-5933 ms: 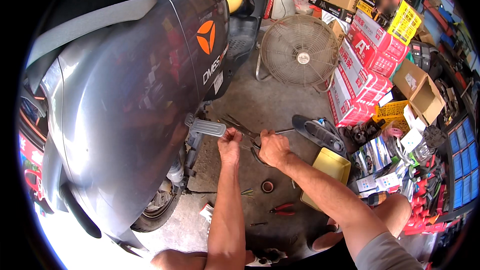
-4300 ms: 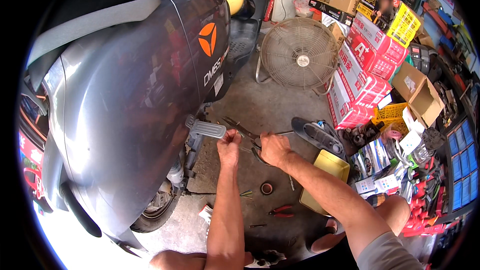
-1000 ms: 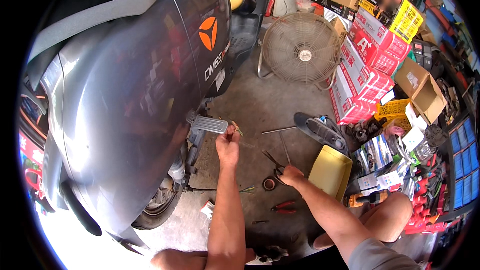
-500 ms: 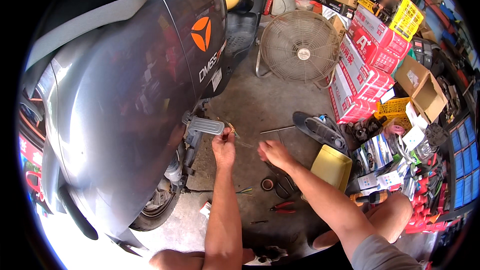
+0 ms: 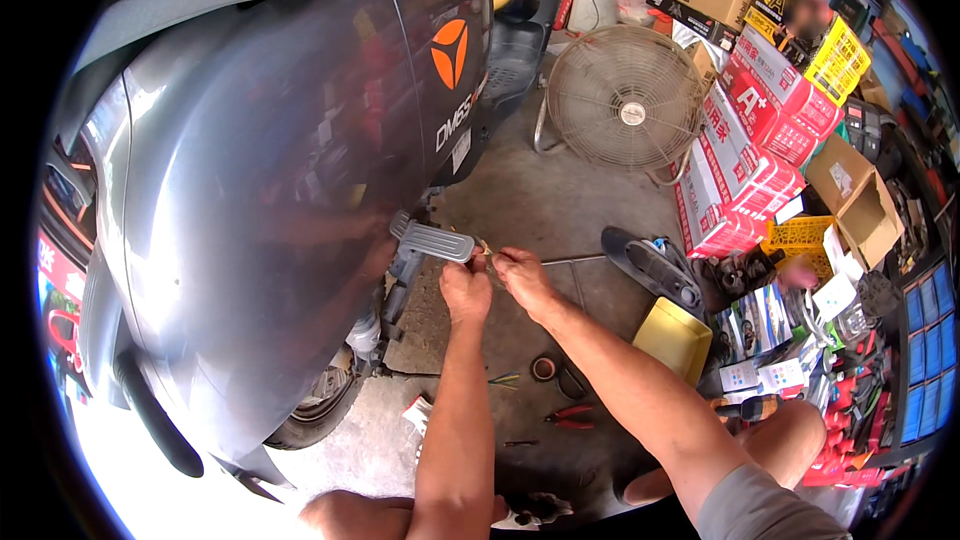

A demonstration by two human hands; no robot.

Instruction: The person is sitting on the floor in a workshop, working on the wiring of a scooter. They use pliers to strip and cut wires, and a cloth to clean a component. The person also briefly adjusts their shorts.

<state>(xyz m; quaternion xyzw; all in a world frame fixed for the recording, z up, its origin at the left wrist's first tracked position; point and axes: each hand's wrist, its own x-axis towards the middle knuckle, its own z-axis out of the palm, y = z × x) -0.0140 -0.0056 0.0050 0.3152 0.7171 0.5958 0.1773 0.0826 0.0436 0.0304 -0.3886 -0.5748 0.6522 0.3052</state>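
My left hand (image 5: 467, 287) is pinched on thin light-coloured wires (image 5: 484, 250), just below the grey metal footrest (image 5: 435, 242) on the dark scooter (image 5: 260, 180). My right hand (image 5: 523, 276) is closed on the same wires, right beside my left; exactly what each fingertip grips is small and partly hidden. On the floor below lie black scissors (image 5: 571, 380), partly behind my right forearm, a tape roll (image 5: 544, 368) and red-handled pliers (image 5: 569, 416). A T-handled metal tool (image 5: 572, 262) lies just right of my hands.
A large caged fan (image 5: 600, 90) stands ahead. At right are stacked red-and-white boxes (image 5: 740, 170), an open cardboard box (image 5: 865, 210), a yellow tray (image 5: 670, 340), a black plastic cover (image 5: 645, 265), a drill (image 5: 750, 406) and blue parts drawers (image 5: 925, 350).
My right hand has put down the scissors it held and moved up and left to the wires beside my left hand. The view has shifted slightly, moving the scooter rightward in frame.
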